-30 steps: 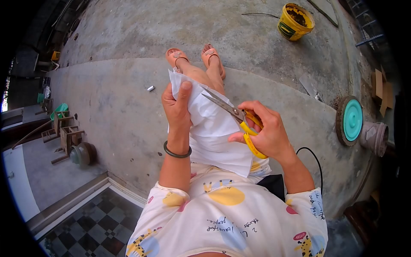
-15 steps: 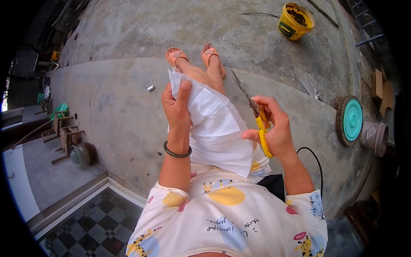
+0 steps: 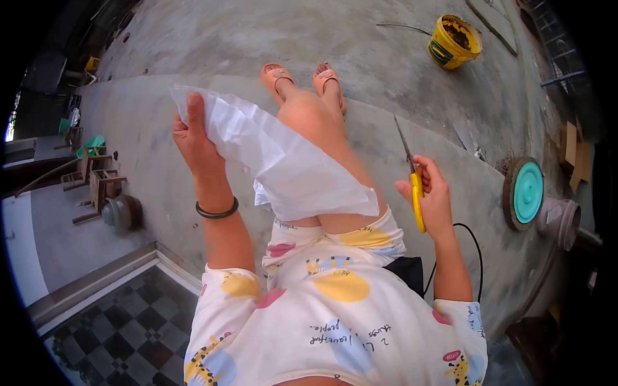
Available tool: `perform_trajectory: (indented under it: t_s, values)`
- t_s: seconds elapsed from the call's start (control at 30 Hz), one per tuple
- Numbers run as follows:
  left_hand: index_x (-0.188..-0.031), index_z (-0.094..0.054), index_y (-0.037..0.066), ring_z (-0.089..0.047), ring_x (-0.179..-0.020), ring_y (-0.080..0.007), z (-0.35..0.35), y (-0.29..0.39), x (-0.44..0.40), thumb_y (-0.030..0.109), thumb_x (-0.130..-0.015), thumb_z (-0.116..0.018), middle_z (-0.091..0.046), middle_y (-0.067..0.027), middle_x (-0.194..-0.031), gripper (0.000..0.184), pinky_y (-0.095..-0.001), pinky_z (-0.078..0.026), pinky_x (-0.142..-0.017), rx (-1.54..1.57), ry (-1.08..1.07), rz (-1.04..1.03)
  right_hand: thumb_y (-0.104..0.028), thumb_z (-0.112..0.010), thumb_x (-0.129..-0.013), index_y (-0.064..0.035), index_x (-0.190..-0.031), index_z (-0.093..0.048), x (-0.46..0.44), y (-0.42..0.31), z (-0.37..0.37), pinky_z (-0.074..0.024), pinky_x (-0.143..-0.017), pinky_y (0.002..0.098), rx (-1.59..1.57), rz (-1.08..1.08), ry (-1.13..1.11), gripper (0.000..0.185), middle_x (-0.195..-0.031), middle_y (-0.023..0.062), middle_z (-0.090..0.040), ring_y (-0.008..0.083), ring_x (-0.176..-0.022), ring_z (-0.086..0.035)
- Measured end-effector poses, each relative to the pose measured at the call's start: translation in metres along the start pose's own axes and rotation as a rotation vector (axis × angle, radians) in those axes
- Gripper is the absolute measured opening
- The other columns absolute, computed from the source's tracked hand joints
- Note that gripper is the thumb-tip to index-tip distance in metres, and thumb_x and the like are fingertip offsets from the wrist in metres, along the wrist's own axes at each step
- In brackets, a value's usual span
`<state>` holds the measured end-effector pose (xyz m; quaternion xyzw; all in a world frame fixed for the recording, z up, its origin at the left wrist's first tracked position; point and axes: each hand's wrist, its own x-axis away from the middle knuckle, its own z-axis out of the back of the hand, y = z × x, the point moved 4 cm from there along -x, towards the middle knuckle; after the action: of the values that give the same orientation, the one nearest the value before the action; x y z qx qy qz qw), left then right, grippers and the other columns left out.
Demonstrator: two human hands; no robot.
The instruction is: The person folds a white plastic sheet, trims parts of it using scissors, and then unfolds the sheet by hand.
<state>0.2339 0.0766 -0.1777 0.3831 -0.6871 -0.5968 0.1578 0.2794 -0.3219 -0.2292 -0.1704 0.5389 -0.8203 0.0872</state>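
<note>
My left hand (image 3: pixel 198 140) is closed on the upper left corner of a thin white sheet (image 3: pixel 283 167), with the thumb on top. Whether the sheet is cloth or paper I cannot tell. It drapes slantwise across my bare legs (image 3: pixel 315 122), and its lower right end lies over my thigh. To the right, apart from the sheet, my right hand (image 3: pixel 435 199) grips yellow-handled scissors (image 3: pixel 417 202). Their dark blades point up and away from me and look closed together.
Orange sandals (image 3: pixel 277 76) are on my feet on the concrete floor (image 3: pixel 212 58). A yellow bucket (image 3: pixel 443 54) stands at the far right, and a round turquoise lid (image 3: pixel 528 192) is nearer. Small wooden stools (image 3: pixel 98 190) are at left, beside a doorway with a checkered floor (image 3: pixel 141 328).
My left hand has moved left, drawing the white sheet out sideways and uncovering more of my legs. My right hand has shifted right with the scissors, which now point more upright.
</note>
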Motion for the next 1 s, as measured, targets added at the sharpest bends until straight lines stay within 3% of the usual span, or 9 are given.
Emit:
perform_trajectory:
  t_s: [0.13,0.2,0.3,0.47,0.63,0.73,0.83,0.93,1.0]
  values:
    - [-0.093,-0.066,0.001,-0.067,-0.076,-0.0164,0.066,0.073,-0.028,0.032,-0.101,-0.058,-0.069,-0.0062,-0.088,0.033,-0.0296,-0.056,-0.066,-0.058,0.233,-0.114,-0.034,-0.088,-0.069,-0.0056,-0.119,-0.061,0.034,-0.028,-0.020,-0.0482,-0.060,0.0334,0.440,0.326,-0.114,0.064,-0.081,0.0060,-0.059,0.0220,-0.066,-0.057]
    - [-0.101,-0.067,-0.003,-0.069,-0.084,-0.0205,0.107,0.121,-0.036,0.033,-0.101,-0.057,-0.070,-0.0094,-0.093,0.038,-0.0317,-0.058,-0.073,-0.125,0.420,-0.226,-0.031,-0.088,-0.068,-0.0065,-0.122,-0.060,0.052,-0.022,-0.035,-0.0509,-0.063,0.0342,0.506,0.394,-0.166,0.066,-0.087,0.0090,-0.061,0.0237,-0.072,-0.060]
    - [-0.111,-0.065,-0.006,-0.069,-0.090,-0.0216,0.186,0.171,-0.044,0.036,-0.098,-0.061,-0.070,-0.0124,-0.102,0.044,-0.0322,-0.057,-0.076,-0.580,0.519,-0.549,-0.030,-0.085,-0.070,-0.0085,-0.125,-0.058,0.079,-0.021,-0.059,-0.0517,-0.072,0.0390,0.588,0.512,-0.222,0.065,-0.098,0.0107,-0.060,0.0282,-0.087,-0.060]
    - [-0.111,-0.066,-0.005,-0.069,-0.088,-0.0212,0.192,0.202,-0.032,0.034,-0.089,-0.074,-0.071,-0.0121,-0.103,0.045,-0.0309,-0.054,-0.075,-0.184,0.653,-0.341,-0.025,-0.081,-0.071,-0.0098,-0.128,-0.056,0.100,-0.014,-0.086,-0.0488,-0.085,0.0405,0.757,0.573,-0.326,0.064,-0.106,0.0129,-0.057,0.0306,-0.103,-0.055]
    - [-0.109,-0.068,-0.004,-0.066,-0.086,-0.0147,0.186,0.203,-0.013,0.028,-0.090,-0.075,-0.071,-0.0087,-0.102,0.038,-0.0254,-0.053,-0.078,-0.141,0.476,-0.428,-0.021,-0.080,-0.073,-0.0094,-0.126,-0.061,0.108,-0.020,-0.088,-0.0487,-0.085,0.0385,1.025,0.706,-0.325,0.057,-0.108,0.0104,-0.060,0.0284,-0.103,-0.058]
    - [-0.114,-0.067,-0.005,-0.067,-0.092,-0.0154,0.186,0.217,-0.010,0.027,-0.091,-0.074,-0.070,-0.0090,-0.109,0.040,-0.0252,-0.055,-0.078,-0.214,0.418,-0.415,-0.022,-0.079,-0.075,-0.0109,-0.124,-0.064,0.115,-0.036,-0.085,-0.0496,-0.082,0.0400,1.083,0.723,-0.339,0.053,-0.105,0.0115,-0.064,0.0272,-0.096,-0.063]
    - [-0.106,-0.073,-0.001,-0.062,-0.081,-0.0072,0.182,0.227,-0.005,0.030,-0.090,-0.075,-0.071,-0.0032,-0.093,0.034,-0.0203,-0.049,-0.069,-0.522,0.367,-0.505,-0.024,-0.077,-0.079,-0.0106,-0.121,-0.065,0.106,-0.081,-0.084,-0.0509,-0.080,0.0375,1.222,0.308,-0.516,0.046,-0.100,0.0117,-0.067,0.0266,-0.085,-0.067]
    - [-0.099,-0.076,0.003,-0.058,-0.072,-0.0032,0.164,0.242,0.005,0.031,-0.090,-0.075,-0.071,0.0009,-0.084,0.030,-0.0185,-0.045,-0.063,-0.705,0.400,-0.555,-0.032,-0.077,-0.081,-0.0108,-0.119,-0.065,0.107,-0.149,-0.100,-0.0518,-0.072,0.0350,0.873,0.772,-0.394,0.044,-0.098,0.0080,-0.068,0.0236,-0.077,-0.068]
    - [-0.096,-0.077,0.004,-0.056,-0.067,-0.0020,0.157,0.245,0.008,0.032,-0.090,-0.074,-0.070,0.0027,-0.081,0.029,-0.0183,-0.044,-0.061,-0.683,0.376,-0.557,-0.034,-0.077,-0.082,-0.0109,-0.119,-0.063,0.107,-0.189,-0.130,-0.0514,-0.066,0.0337,0.450,0.959,-0.476,0.046,-0.101,0.0039,-0.070,0.0210,-0.084,-0.068]
